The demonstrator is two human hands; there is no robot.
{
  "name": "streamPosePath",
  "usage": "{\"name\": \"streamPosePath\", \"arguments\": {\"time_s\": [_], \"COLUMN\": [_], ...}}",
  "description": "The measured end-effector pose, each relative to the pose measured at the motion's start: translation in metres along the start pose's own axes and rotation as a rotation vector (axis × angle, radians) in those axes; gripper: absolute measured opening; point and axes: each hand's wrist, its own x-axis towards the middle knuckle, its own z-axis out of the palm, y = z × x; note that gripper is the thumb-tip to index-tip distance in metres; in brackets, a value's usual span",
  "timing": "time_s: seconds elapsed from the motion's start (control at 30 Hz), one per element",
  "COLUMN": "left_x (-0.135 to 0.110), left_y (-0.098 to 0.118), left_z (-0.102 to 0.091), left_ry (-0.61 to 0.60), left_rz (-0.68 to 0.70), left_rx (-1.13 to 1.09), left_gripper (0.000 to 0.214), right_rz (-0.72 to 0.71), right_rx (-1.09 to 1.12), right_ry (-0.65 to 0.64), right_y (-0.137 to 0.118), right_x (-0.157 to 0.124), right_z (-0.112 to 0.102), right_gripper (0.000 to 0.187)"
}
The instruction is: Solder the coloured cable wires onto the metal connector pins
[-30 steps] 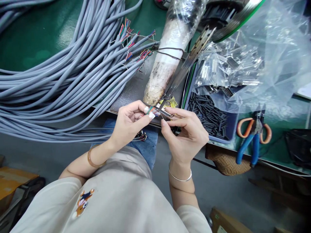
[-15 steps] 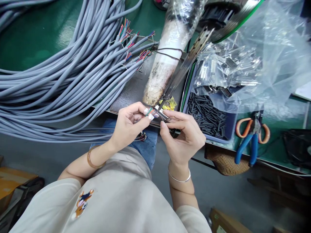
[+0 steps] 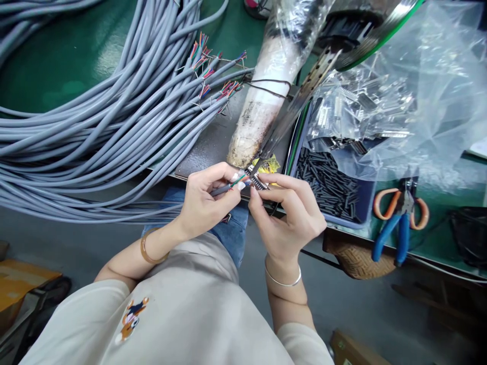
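Observation:
My left hand (image 3: 203, 200) is closed around the end of a grey cable (image 3: 222, 189), pinching its stripped coloured wires (image 3: 239, 179) between thumb and forefinger. My right hand (image 3: 291, 213) is closed on a small metal connector (image 3: 258, 181) that meets those wire ends. Both hands hover just in front of the bench edge, over my lap. The connector lies at the lower end of a metal strip (image 3: 294, 106) running down from a reel at the top.
A thick bundle of grey cables (image 3: 99, 116) with stripped coloured ends covers the left of the green bench. A wrapped white cone (image 3: 268, 91) stands in the middle. A blue tray of black sleeves (image 3: 329, 182), plastic bags of parts (image 3: 380, 96) and orange-and-blue pliers (image 3: 397, 218) lie on the right.
Both hands have stayed together at the bench edge with small finger shifts. The cable's grey jacket now shows between my left fingers.

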Motion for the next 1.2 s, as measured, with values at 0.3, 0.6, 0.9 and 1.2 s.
{"name": "streamPosePath", "arguments": {"time_s": [0.3, 0.6, 0.9, 1.2], "left_x": [0.002, 0.003, 0.000, -0.006], "left_y": [-0.002, -0.003, -0.003, -0.006], "left_z": [0.000, -0.002, -0.003, 0.005], "left_ry": [-0.008, -0.031, -0.012, 0.105], "left_rz": [0.052, -0.113, -0.112, 0.031], "left_rx": [-0.013, -0.092, -0.068, 0.105], "left_gripper": [0.012, 0.014, 0.010, 0.009], "right_rz": [-0.002, -0.021, 0.050, 0.065], "right_rx": [0.022, 0.028, 0.102, 0.116], "right_ry": [0.031, 0.000, 0.023, 0.003], "right_y": [-0.002, 0.003, 0.001, -0.002], "right_x": [0.002, -0.005, -0.005, -0.007], "right_z": [0.000, 0.001, 0.000, 0.005], "right_gripper": [0.023, 0.023, 0.020, 0.018]}}
